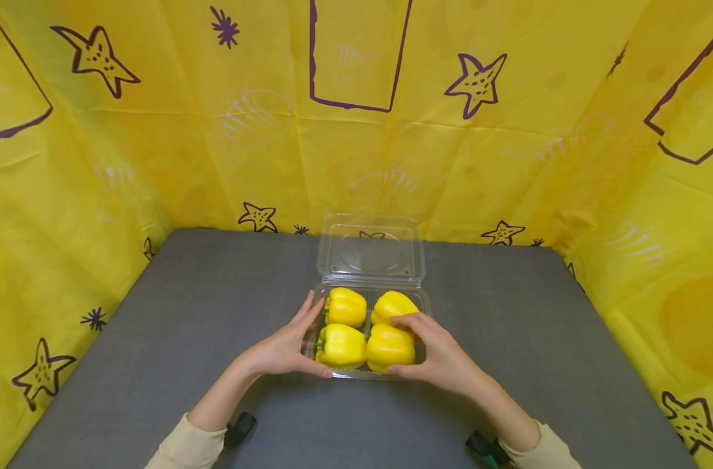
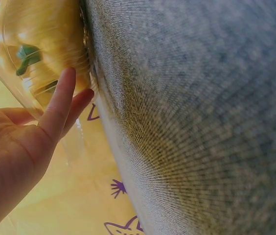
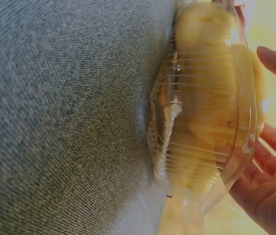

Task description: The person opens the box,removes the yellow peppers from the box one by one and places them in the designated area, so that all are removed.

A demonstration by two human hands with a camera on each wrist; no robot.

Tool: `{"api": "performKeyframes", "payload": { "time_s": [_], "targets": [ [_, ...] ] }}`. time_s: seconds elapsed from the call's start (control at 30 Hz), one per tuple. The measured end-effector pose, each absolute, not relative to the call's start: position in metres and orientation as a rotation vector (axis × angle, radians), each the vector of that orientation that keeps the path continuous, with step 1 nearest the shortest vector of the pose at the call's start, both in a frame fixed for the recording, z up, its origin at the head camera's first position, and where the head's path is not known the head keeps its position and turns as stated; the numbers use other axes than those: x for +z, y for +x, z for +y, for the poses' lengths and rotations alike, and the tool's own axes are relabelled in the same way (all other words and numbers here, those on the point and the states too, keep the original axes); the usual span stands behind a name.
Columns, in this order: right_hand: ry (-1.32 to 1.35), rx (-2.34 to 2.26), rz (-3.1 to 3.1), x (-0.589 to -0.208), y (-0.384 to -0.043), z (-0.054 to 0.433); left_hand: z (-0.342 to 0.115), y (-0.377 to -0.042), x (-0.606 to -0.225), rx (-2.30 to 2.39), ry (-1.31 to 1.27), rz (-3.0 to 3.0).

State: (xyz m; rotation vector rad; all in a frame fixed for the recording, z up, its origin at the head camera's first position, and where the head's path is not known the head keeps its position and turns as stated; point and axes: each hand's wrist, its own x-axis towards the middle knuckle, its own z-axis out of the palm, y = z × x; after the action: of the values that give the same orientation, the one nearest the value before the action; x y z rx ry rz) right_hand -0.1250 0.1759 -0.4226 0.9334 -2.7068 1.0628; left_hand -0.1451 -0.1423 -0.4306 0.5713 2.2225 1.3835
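Container (image 1: 350,374), one unit, rectangular, clear plastic: stands on one grey table (image 1: 262,423), its single hinged transparent lid (image 1: 370,257) raised at the far side. Contents: four glossy yellow bell peppers (image 1: 347,307), two rows of two. Left hand (image 1: 286,346): fingers extended, touching the container's left side, thumb at the near left corner. Right hand (image 1: 444,359): grips the near right pepper (image 1: 391,347), thumb in front, fingers curved behind.
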Motion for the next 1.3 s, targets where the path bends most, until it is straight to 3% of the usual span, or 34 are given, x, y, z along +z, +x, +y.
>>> {"api": "performKeyframes", "payload": {
  "time_s": [1.3],
  "targets": [
    [0.969, 0.959, -2.610, -0.4325, -0.1271, 0.1733, -0.1437, -0.1454, -0.4315, 1.366, 0.585, 2.227]
  ]
}}
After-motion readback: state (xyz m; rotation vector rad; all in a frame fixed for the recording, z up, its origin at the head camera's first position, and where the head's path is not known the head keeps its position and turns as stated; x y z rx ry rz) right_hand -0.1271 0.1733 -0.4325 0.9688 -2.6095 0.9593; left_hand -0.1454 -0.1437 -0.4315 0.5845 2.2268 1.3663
